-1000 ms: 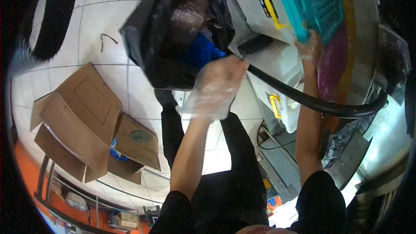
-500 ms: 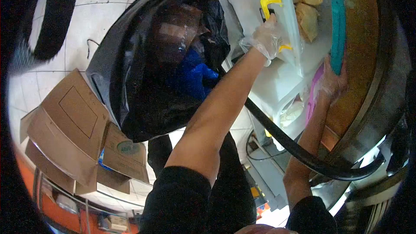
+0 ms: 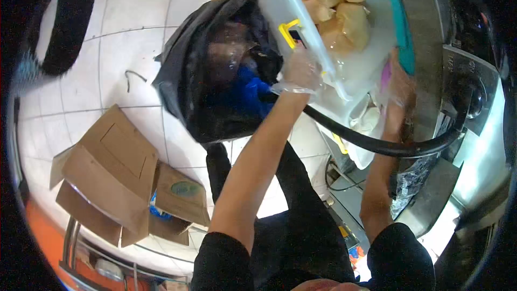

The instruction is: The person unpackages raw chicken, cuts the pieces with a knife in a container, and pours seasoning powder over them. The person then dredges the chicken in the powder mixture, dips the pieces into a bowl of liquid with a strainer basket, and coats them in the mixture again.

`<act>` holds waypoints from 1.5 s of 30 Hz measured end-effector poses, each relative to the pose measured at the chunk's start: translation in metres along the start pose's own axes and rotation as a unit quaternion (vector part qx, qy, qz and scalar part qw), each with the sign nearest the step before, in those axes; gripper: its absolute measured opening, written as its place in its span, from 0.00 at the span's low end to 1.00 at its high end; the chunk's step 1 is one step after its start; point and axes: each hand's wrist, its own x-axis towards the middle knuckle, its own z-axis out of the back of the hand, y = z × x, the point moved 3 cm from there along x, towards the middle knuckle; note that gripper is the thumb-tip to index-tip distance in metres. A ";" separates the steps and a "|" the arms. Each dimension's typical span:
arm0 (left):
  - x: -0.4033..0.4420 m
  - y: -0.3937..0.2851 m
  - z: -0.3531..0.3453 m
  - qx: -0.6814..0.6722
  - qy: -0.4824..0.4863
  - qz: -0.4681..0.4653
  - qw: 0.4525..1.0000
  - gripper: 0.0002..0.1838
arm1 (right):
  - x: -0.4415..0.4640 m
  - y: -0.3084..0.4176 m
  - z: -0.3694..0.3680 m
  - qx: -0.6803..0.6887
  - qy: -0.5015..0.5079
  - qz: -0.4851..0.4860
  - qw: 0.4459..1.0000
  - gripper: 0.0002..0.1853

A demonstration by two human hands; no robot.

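My left hand (image 3: 301, 70), in a clear plastic glove, is closed at the yellow latch (image 3: 288, 32) on the side of a translucent bin (image 3: 363, 70). Bags of pale orange-brown contents (image 3: 344, 27) lie inside the bin. Also gloved, my right hand (image 3: 401, 81) is closed on the lower end of a teal lid (image 3: 399, 27), which stands on edge along the bin's far side. A bit of a purple item (image 3: 385, 75) shows beside that hand. Fingertips of both hands are partly hidden.
A black bag (image 3: 183, 75) with blue plastic inside hangs open left of the bin. A black hose (image 3: 366, 139) curves below my hands. At the lower left lies an open cardboard box (image 3: 113, 172); a second translucent bin (image 3: 361, 148) is under the first.
The teal lid has come off the bin and been raised on edge, showing the bags. My left hand has moved from beside the black bag to the latch. The bin has shifted left and tilted.
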 end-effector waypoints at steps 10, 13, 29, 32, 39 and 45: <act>-0.024 0.007 0.067 -0.552 -0.142 0.162 0.806 0.32 | -0.046 0.047 -0.034 0.021 -0.154 0.118 0.981 0.38; 0.017 -0.022 0.074 -0.739 -0.273 0.132 0.602 0.35 | -0.036 -0.024 -0.041 -0.008 -0.132 0.129 0.983 0.38; 0.112 -0.032 0.062 -0.582 -0.214 0.136 0.773 0.34 | 0.023 -0.012 -0.044 -0.080 -0.162 0.092 0.979 0.42; 0.085 -0.020 0.086 -0.468 -0.218 0.142 0.845 0.36 | 0.022 -0.045 -0.076 0.022 -0.191 0.121 0.974 0.40; -0.140 -0.011 0.101 -0.742 -0.331 0.268 0.518 0.17 | -0.026 0.056 -0.140 0.113 0.022 0.180 0.977 0.21; -0.222 -0.034 0.059 -0.770 -0.341 0.305 0.444 0.10 | 0.038 0.062 -0.193 0.044 0.129 0.141 0.981 0.18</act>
